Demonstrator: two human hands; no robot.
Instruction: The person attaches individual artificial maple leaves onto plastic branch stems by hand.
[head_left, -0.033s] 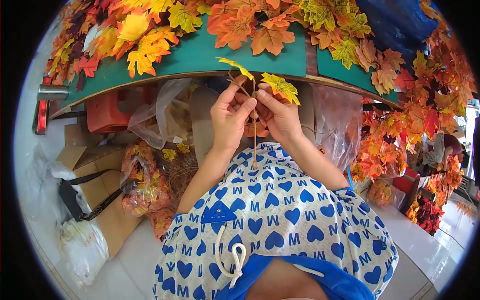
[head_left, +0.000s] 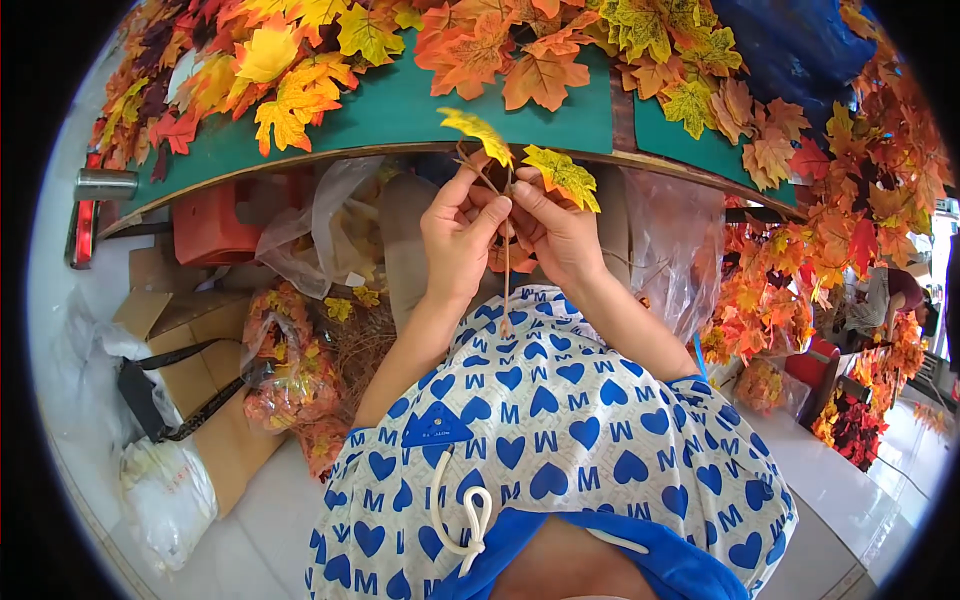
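Close together over my lap, my left hand (head_left: 462,235) and my right hand (head_left: 555,228) pinch a thin brown stem (head_left: 507,275) between thumbs and fingers. Its lower end hangs down in front of the patterned garment. At the top of the stem work, a yellow-green artificial leaf (head_left: 476,130) rises above my left fingers. Another yellow artificial leaf (head_left: 562,178), tinged orange, sticks out beside my right fingertips. Where the stem pieces meet is mostly hidden by my fingers. Behind the hands, some orange leaf (head_left: 498,262) shows partly.
Ahead is a green-topped table (head_left: 400,105), heaped with orange, yellow and red artificial leaves (head_left: 545,75). Clear plastic bags (head_left: 672,240) hang below its edge. At left stand a red container (head_left: 212,225) and cardboard (head_left: 215,440). A blue bag (head_left: 795,50) lies far right.
The upper yellow-green leaf has tipped, showing more of its face, and sits slightly farther right. The stem's hanging end has swung a little to the left. Both hands stay nearly in place.
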